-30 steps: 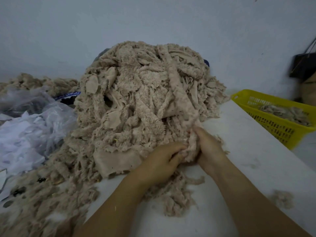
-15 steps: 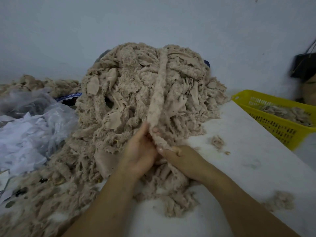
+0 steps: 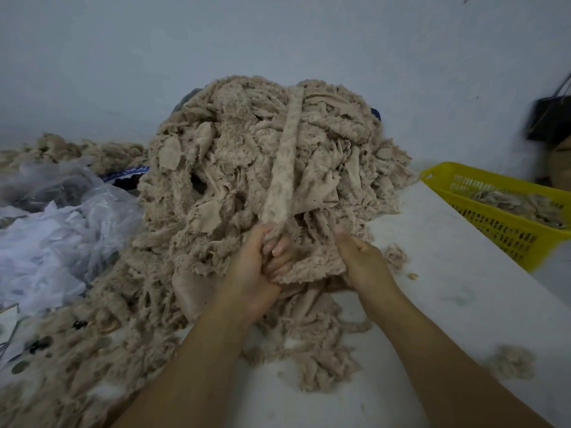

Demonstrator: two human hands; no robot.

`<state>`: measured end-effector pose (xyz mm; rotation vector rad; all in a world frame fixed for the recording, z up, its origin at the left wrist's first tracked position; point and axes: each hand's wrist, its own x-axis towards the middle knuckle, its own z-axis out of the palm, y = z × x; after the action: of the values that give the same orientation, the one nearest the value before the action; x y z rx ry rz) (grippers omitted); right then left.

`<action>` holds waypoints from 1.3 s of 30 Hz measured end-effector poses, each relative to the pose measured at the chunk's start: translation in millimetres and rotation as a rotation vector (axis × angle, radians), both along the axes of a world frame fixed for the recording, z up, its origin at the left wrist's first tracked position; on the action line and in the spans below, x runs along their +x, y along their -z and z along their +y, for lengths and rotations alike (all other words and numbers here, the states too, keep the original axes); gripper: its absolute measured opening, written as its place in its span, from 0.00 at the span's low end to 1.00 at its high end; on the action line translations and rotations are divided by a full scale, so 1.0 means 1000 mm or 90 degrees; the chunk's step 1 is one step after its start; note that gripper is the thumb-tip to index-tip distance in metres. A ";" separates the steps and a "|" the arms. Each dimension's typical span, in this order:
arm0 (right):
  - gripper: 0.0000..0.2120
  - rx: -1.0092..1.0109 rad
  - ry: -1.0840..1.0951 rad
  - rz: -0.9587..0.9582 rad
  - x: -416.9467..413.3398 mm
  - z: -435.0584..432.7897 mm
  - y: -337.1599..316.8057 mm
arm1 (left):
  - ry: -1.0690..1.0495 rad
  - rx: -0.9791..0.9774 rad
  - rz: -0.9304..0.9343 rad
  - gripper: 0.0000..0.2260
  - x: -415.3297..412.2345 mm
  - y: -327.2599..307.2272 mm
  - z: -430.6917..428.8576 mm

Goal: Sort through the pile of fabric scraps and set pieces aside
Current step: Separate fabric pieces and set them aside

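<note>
A tall pile of beige fleece scraps (image 3: 241,168) rises at the middle of the white table (image 3: 438,273). A long beige strip (image 3: 282,162) runs from the pile's top down to my left hand (image 3: 259,273), which grips its lower end with curled fingers. A flat beige scrap (image 3: 312,267) lies between my hands at the pile's foot. My right hand (image 3: 361,257) grips the right edge of that scrap, fingers curled. Loose scraps (image 3: 312,359) spread on the table under my wrists.
A yellow plastic basket (image 3: 500,230) with some beige scraps stands at the right table edge. Clear plastic bags with white material (image 3: 55,230) lie at left. More beige scraps (image 3: 61,366) cover the left front. Small tufts (image 3: 513,362) dot the table. A grey wall stands behind.
My left hand has stayed on the long strip, now stretched taut from the pile top. My right hand moved right and up, off the strip, onto the flat scrap's edge.
</note>
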<state>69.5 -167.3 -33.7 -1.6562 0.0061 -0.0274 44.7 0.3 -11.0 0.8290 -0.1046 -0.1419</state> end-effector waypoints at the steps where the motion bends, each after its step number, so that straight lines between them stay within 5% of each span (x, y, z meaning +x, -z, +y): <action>1: 0.26 -0.009 0.018 -0.014 0.004 -0.003 0.004 | 0.009 0.084 -0.026 0.18 -0.004 -0.001 -0.004; 4: 0.21 -0.119 -0.002 -0.095 0.007 -0.006 0.010 | 0.039 0.304 -0.071 0.20 -0.013 -0.003 -0.015; 6: 0.04 -0.195 -0.065 -0.139 0.007 -0.002 0.009 | 0.062 0.388 -0.078 0.21 -0.018 -0.004 -0.020; 10: 0.30 -0.264 -0.142 -0.260 0.008 0.001 0.012 | 0.133 0.464 -0.091 0.19 -0.024 -0.004 -0.023; 13: 0.27 -0.101 -0.191 -0.288 0.008 0.001 0.009 | 0.175 0.450 -0.087 0.21 -0.023 -0.001 -0.024; 16: 0.15 0.122 -0.181 -0.097 0.005 0.000 0.004 | 0.184 0.438 -0.078 0.20 -0.022 0.002 -0.027; 19: 0.18 0.246 -0.179 0.029 0.004 -0.003 0.004 | 0.148 0.441 -0.079 0.24 -0.019 0.006 -0.027; 25: 0.15 0.256 -0.212 -0.025 -0.005 -0.003 -0.005 | 0.068 0.519 -0.067 0.30 -0.013 0.014 -0.023; 28: 0.23 0.172 -0.101 -0.001 -0.006 -0.002 -0.005 | -0.041 0.446 -0.073 0.29 -0.009 0.013 -0.019; 34: 0.24 0.086 0.165 0.003 0.005 -0.021 -0.006 | -0.251 0.126 0.005 0.22 0.002 0.002 0.013; 39: 0.22 -0.062 0.141 -0.056 0.002 -0.020 -0.004 | -0.301 0.154 0.103 0.25 0.003 0.003 0.014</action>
<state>71.5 -187.8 -29.4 -1.7443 0.1221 -0.2723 47.4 14.2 -13.6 1.0585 0.2652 0.2285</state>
